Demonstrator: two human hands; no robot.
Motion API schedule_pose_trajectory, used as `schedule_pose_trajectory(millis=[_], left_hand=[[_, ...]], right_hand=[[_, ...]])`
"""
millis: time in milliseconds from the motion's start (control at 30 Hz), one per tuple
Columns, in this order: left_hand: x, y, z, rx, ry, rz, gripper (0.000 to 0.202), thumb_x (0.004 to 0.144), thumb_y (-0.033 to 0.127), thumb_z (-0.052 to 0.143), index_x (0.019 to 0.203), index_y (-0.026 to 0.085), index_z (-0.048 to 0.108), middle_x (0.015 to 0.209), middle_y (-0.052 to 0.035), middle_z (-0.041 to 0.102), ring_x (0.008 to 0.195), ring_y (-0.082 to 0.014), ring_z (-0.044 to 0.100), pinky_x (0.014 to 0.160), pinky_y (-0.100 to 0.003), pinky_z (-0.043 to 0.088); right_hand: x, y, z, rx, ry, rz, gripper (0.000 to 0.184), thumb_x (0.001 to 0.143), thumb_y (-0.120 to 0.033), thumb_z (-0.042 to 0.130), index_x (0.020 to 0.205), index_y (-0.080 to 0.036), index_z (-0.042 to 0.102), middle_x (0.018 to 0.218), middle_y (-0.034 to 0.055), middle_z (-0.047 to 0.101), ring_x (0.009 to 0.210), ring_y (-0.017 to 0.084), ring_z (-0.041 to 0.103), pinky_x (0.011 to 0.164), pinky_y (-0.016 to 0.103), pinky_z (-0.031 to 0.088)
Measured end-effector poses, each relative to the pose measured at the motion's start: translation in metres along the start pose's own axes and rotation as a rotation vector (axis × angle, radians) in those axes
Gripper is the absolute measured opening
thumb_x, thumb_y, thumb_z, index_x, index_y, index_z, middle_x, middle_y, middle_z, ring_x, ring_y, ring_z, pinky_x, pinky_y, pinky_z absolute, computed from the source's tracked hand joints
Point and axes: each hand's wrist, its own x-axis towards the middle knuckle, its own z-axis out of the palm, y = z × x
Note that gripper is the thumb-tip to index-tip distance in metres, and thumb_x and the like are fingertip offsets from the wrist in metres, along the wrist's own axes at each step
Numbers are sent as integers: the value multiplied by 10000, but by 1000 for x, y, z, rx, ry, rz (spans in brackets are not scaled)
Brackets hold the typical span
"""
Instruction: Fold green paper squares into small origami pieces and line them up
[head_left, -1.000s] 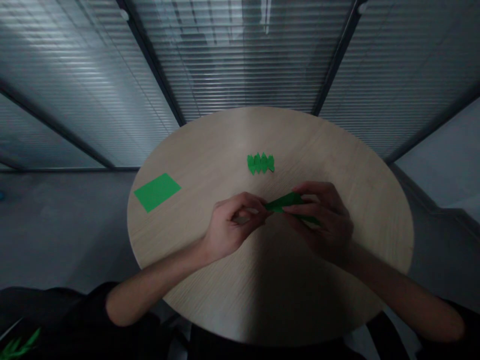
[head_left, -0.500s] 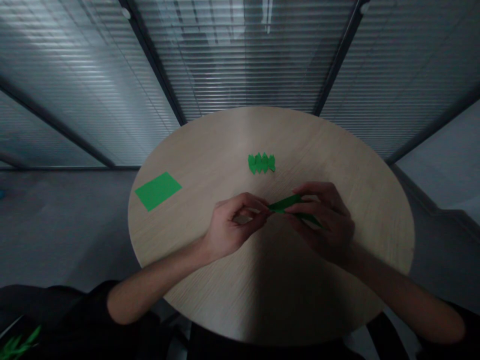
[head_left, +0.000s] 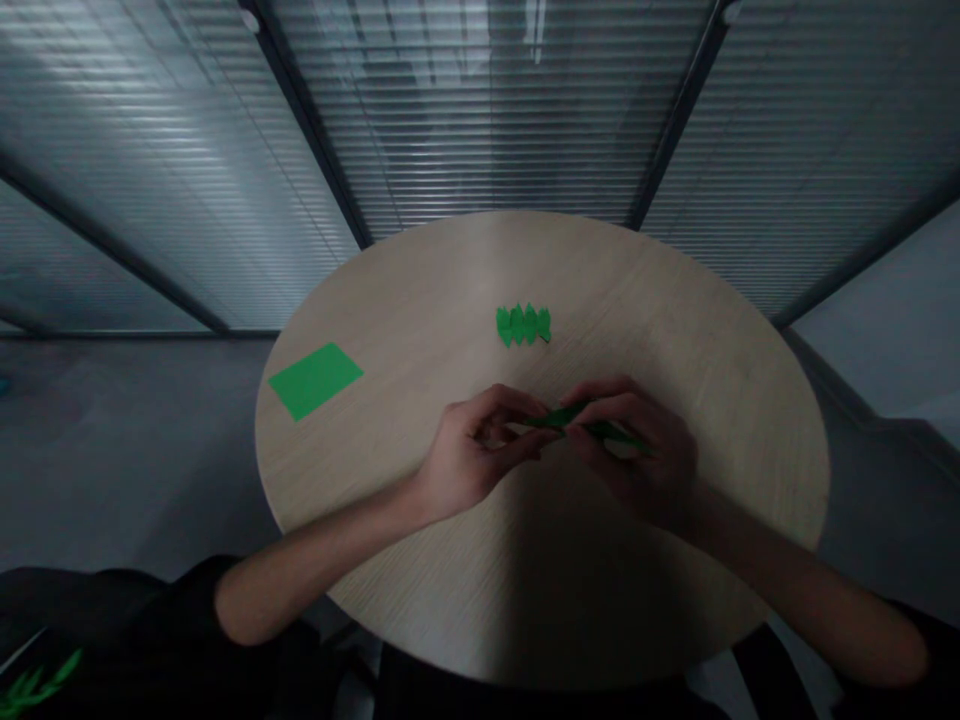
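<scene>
Both my hands pinch one folded piece of green paper (head_left: 556, 418) over the middle of the round table. My left hand (head_left: 472, 445) grips its left end between thumb and fingers. My right hand (head_left: 637, 445) is closed around the right part, fingertips pressed on the fold; its fingers cover much of the paper. Just beyond the hands lies a zigzag-edged row of folded green paper (head_left: 523, 325). To the left, a flat green paper sheet (head_left: 316, 381) rests on the table.
The round wooden table (head_left: 420, 590) has its curved edge close to my forearms. Behind it stand glass panels with blinds (head_left: 487, 150) and dark frames. Green leaf-like shapes (head_left: 41, 685) show at the lower left.
My right hand's fingers have closed down on the paper, whose two flaps stood further apart before. My left fingertips have shifted slightly right along it.
</scene>
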Motion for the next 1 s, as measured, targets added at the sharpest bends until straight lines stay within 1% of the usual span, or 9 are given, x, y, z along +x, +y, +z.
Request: schedule_pose_trajectory(millis=[100, 267, 433, 600, 733, 1000], left_hand=[[0, 0, 1, -6, -5, -26, 198, 872, 293, 823, 908, 152, 688, 863, -71, 782, 606, -137, 742, 509, -188, 625], [-2, -1, 1, -20, 43, 20, 176, 865, 265, 824, 831, 167, 682, 867, -64, 784, 616, -127, 737, 528, -188, 631], [-3, -3, 1, -31, 49, 43, 173, 862, 225, 823, 833, 169, 662, 876, -59, 791, 621, -119, 738, 535, -178, 632], [-4, -4, 2, -62, 51, 13, 257, 862, 293, 843, 849, 177, 614, 908, -69, 805, 636, -136, 757, 556, -206, 660], [-5, -3, 2, -79, 34, 8, 288, 881, 335, 830, 847, 177, 592, 938, -85, 810, 656, -148, 770, 576, -227, 677], [-4, 2, 4, -122, 21, -10, 278, 889, 284, 814, 826, 166, 570, 942, -97, 813, 698, -150, 779, 611, -218, 681]], right_hand=[[0, 0, 1, -15, -13, -15, 109, 929, -164, 697, 995, -243, 662, 1049, 54, 715, 897, 180, 725, 769, 319, 631], [0, 0, 3, -3, -17, 48, 101, 932, -177, 697, 961, -239, 623, 1024, 45, 719, 862, 165, 730, 748, 300, 616], [-2, 2, 4, 6, -10, 83, 110, 930, -184, 707, 935, -227, 606, 968, 19, 714, 787, 127, 706, 701, 254, 579], [-1, 0, 5, 21, 15, 81, 118, 922, -171, 701, 905, -228, 600, 928, 8, 701, 751, 123, 683, 671, 251, 559], [-1, -2, 6, 45, 27, 108, 122, 918, -167, 704, 894, -226, 600, 909, 5, 699, 736, 123, 679, 655, 250, 545], [0, -5, 7, 92, 39, 164, 145, 912, -158, 711, 855, -219, 592, 898, 7, 690, 732, 114, 670, 643, 239, 525]])
